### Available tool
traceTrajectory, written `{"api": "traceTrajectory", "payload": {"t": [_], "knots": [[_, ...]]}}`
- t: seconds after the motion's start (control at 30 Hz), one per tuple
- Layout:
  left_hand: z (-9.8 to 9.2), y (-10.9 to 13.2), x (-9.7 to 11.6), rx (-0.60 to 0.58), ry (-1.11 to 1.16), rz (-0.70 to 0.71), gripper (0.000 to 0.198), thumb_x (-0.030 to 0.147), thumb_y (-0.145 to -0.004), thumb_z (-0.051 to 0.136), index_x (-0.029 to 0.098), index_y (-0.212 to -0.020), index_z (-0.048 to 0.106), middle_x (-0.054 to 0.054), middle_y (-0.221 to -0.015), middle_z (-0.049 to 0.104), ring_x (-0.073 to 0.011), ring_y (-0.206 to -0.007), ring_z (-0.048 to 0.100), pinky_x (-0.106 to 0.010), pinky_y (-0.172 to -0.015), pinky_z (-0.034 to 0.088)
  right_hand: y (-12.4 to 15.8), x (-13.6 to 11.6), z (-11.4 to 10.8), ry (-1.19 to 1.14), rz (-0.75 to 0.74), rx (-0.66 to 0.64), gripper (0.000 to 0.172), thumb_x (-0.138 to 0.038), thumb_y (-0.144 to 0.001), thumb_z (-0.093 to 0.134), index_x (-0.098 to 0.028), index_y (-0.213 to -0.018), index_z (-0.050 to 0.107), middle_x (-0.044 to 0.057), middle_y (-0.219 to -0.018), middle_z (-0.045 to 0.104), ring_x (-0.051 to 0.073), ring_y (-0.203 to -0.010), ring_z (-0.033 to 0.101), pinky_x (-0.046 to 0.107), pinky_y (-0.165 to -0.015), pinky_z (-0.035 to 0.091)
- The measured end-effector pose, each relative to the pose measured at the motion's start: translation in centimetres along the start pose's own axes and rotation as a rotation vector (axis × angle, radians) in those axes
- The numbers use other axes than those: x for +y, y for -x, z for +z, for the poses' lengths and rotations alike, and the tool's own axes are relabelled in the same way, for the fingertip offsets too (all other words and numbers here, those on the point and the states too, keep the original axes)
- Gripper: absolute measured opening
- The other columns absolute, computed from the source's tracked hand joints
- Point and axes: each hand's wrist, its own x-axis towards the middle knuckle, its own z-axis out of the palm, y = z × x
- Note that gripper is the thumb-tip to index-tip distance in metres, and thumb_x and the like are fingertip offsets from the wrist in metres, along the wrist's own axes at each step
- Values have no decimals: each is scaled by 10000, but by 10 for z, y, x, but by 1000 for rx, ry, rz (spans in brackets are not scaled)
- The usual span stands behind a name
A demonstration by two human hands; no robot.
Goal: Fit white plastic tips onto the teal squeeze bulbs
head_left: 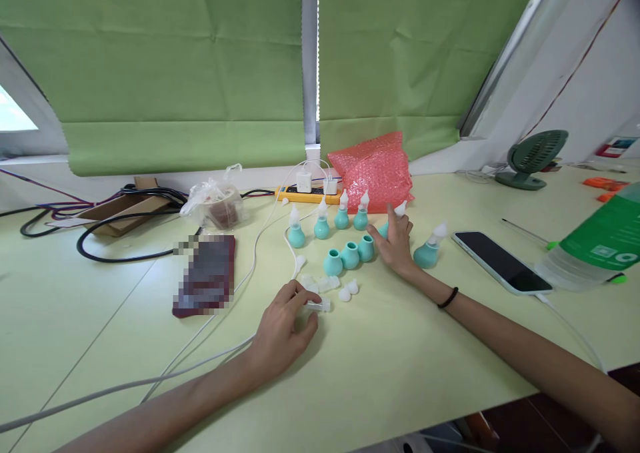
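Note:
My left hand (286, 330) rests on the table with its fingers over a clear plastic piece (320, 305). My right hand (395, 243) reaches around a teal bulb (383, 230) with a white tip, which its fingers partly hide. Several teal bulbs with clear pointed tips, such as one bulb (297, 236), stand in a row at the back. Three bulbs without tips, among them an open bulb (350, 256), stand in front of them. Another tipped bulb (425, 255) leans right of my right hand. Small white pieces (345, 294) lie beside more clear parts (327, 284).
A pink bubble-wrap bag (373, 173) and a power strip (285, 195) are at the back. White cables (255, 256) cross the left side near a dark phone-like object (207, 276). On the right are a phone (500, 261), a large bottle (595, 240) and a fan (533, 160).

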Motion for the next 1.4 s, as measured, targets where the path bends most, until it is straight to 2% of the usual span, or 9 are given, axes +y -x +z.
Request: {"api": "traceTrajectory", "payload": {"t": [0.17, 0.33, 0.5, 0.6, 0.73, 0.83, 1.0, 1.23, 1.4], "knots": [[0, 0, 0, 2, 5, -10, 221, 140, -719, 419, 205, -899, 528, -33, -851, 476, -168, -756, 501, -284, -650, 420, 5, -21, -14, -42, -198, 193, 547, -386, -737, 502, -251, -1221, 285, 107, -1058, 320, 296, -1028, 296, 498, -871, 249], [0, 0, 1, 18, 35, -6, 197, 175, -751, 409, 199, -919, 509, -37, -846, 483, -169, -751, 485, -285, -640, 403, 25, -46, -29, -139, -514, 291, 471, -190, -774, 447, -288, -1209, 297, 73, -1011, 417, 236, -965, 399, 430, -830, 335], [-6, 3, 0, 37, 162, 89, 231, 275, -832, 303, 171, -909, 493, -46, -803, 484, -181, -776, 468, -305, -683, 378, 54, -66, -37, -149, -1069, 88, 339, -110, -731, 479, -289, -1015, 520, 24, -783, 463, 149, -708, 464, 323, -644, 387], [-9, 5, -1, 52, 244, 221, 304, 326, -840, 231, 156, -856, 483, -49, -756, 481, -180, -726, 451, -311, -659, 365, 69, -74, -38, -118, -1224, -106, 269, -128, -717, 518, -273, -938, 567, 15, -714, 480, 119, -622, 432, 257, -552, 346], [-8, 5, 1, 39, 173, 280, 278, 303, -842, 264, 155, -732, 472, -47, -698, 485, -170, -674, 415, -307, -627, 346, 80, -79, -35, -68, -1252, -332, 182, -155, -747, 475, -256, -836, 596, 19, -676, 492, 117, -592, 420, 252, -528, 306], [-4, 3, 1, -15, 75, 311, 295, 238, -853, 280, 160, -616, 436, -31, -620, 470, -153, -625, 383, -291, -603, 328, 83, -81, -34, -47, -1247, -392, 180, -179, -771, 431, -237, -737, 598, 23, -658, 486, 120, -573, 408, 253, -507, 272], [0, 2, -2, -48, 115, 331, 319, 185, -866, 227, 166, -596, 397, -21, -607, 456, -138, -609, 378, -258, -583, 327, 84, -83, -35, -42, -1234, -438, 221, -165, -761, 406, -257, -850, 587, 20, -657, 479, 122, -565, 405, 254, -512, 271], [-2, 0, -2, -83, 255, 115, 350, 263, -877, 194, 173, -582, 359, 7, -594, 401, -114, -571, 390, -213, -545, 327, 83, -79, -35, -40, -1184, -526, 305, -154, -763, 397, -291, -993, 543, 30, -738, 502, 129, -634, 446, 248, -536, 306], [-1, 0, -1, -111, 436, -15, 381, 315, -871, 237, 160, -567, 407, 19, -568, 438, -97, -546, 410, -199, -533, 321, 84, -77, -34, -85, -1171, -501, 332, -139, -773, 383, -312, -1003, 548, 29, -745, 504, 123, -628, 447, 242, -536, 319]]}}
